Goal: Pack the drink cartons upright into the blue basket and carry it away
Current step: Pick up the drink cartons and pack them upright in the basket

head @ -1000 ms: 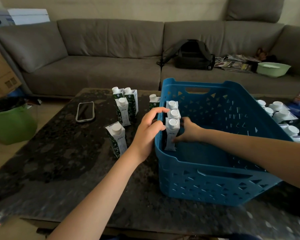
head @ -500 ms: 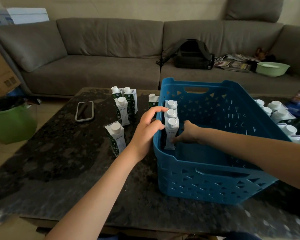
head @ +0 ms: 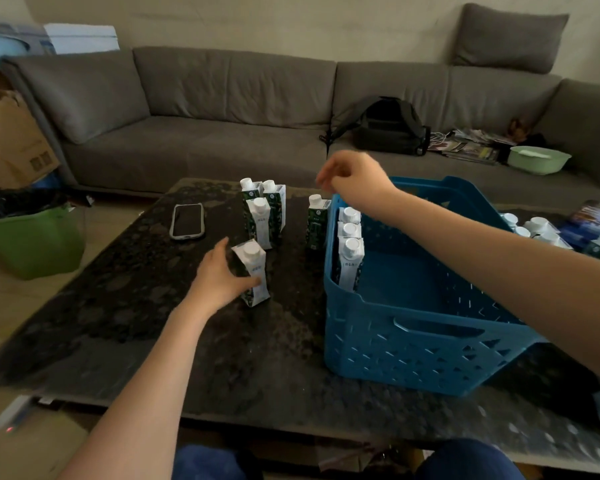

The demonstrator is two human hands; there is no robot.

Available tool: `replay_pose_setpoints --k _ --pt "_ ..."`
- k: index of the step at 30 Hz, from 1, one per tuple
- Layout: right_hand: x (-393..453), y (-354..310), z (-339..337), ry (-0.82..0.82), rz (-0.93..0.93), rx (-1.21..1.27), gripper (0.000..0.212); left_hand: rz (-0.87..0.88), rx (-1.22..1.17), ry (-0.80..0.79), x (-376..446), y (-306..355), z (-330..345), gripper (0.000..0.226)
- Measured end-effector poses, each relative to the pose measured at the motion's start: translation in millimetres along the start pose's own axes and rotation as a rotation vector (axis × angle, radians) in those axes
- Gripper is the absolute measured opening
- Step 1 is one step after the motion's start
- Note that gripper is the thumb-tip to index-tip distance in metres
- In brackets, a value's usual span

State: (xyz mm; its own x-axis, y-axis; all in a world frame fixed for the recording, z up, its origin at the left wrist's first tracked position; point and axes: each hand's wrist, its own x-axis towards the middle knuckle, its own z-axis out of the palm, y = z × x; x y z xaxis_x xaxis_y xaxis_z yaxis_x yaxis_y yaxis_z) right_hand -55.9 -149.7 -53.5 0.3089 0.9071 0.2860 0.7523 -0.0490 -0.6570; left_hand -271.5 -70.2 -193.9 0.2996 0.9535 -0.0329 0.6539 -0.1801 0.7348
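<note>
Now our left hand (head: pixel 222 278) has left the blue basket (head: pixel 430 341) and grips the nearest carton (head: pixel 253 271); right hand (head: pixel 354 181) lifted out, loosely curled, holding nothing.

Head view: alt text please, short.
A person's left hand grips an upright drink carton on a dark table, while the right hand hovers loosely curled above a blue basket holding three upright cartons.
</note>
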Motion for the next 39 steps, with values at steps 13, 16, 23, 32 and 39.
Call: replay_pose_setpoints --k 13,16,23,32,39 --pt "-10 -10 58 -0.410 -0.153 -0.268 0.071 0.189 -0.346 0.129 1 31 -8 0.044" --pt "-11 -14 52 -0.370 -0.135 -0.092 0.084 0.301 -0.461 0.102 -14 61 -25 0.044" --pt "-26 -10 21 -0.003 -0.073 0.382 0.068 0.334 -0.667 -0.136 -52 107 -33 0.076" --pt "-47 55 -55 0.107 0.284 0.434 0.058 0.249 -0.514 -0.456 -65 108 20 0.058" --pt "-69 86 -20 -0.272 0.460 0.089 0.059 0.243 -0.473 -0.502 -56 103 29 0.063"
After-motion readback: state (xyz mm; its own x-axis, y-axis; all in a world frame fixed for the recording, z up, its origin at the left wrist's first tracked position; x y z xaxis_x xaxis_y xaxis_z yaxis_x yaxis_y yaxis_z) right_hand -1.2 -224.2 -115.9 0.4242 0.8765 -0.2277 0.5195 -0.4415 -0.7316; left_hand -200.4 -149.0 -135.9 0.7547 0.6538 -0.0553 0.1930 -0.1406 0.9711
